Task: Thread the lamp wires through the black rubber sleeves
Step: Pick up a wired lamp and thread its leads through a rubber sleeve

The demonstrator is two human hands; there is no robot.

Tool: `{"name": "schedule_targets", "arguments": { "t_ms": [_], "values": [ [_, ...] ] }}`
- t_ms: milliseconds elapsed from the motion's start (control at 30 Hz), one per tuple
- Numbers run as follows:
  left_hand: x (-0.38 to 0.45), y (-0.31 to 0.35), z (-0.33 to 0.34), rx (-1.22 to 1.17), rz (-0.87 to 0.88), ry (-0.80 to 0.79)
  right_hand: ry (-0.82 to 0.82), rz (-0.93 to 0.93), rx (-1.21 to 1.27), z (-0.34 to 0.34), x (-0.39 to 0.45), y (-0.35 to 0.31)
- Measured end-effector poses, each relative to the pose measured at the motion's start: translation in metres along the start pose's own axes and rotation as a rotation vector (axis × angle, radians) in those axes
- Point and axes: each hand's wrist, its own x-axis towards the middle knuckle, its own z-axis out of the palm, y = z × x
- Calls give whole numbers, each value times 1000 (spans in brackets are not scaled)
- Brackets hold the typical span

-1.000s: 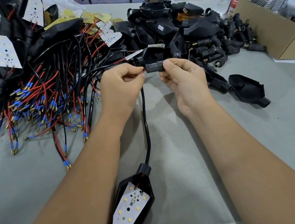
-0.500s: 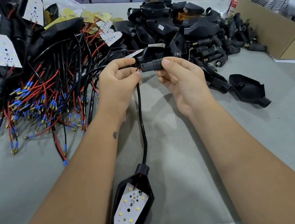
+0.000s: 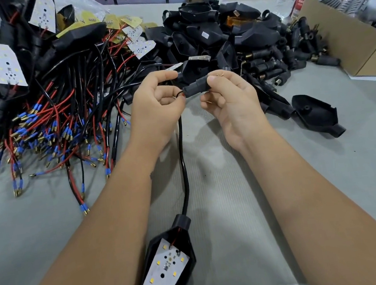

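Item: black rubber sleeve (image 3: 195, 87), pinched by right hand (image 3: 229, 104) between thumb and fingertips, held above the grey table (image 3: 328, 172) near centre frame. Left hand (image 3: 156, 108), at 9 o'clock of the sleeve, pinches the lamp wires (image 3: 180, 94) at the sleeve's mouth. Black cable (image 3: 182, 157) runs toward 6 o'clock to the lamp head (image 3: 167, 265). Wired lamp pile (image 3: 44, 117) at 10 o'clock; black housings (image 3: 220, 29) at 12 o'clock; cardboard box (image 3: 345, 42) at 2 o'clock.

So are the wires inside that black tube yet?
In. The wires enter the black rubber sleeve by the left hand; metal tips poke out by the right hand.
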Motion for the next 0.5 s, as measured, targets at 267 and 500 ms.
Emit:
{"name": "schedule_targets", "arguments": {
  "t_ms": [267,500],
  "values": [
    [2,-1,6,-109,-69,-17,-111,7,32,6,-1,4],
    [1,0,5,-84,-42,77,-117,49,22,7,-2,1]
  ]
}}
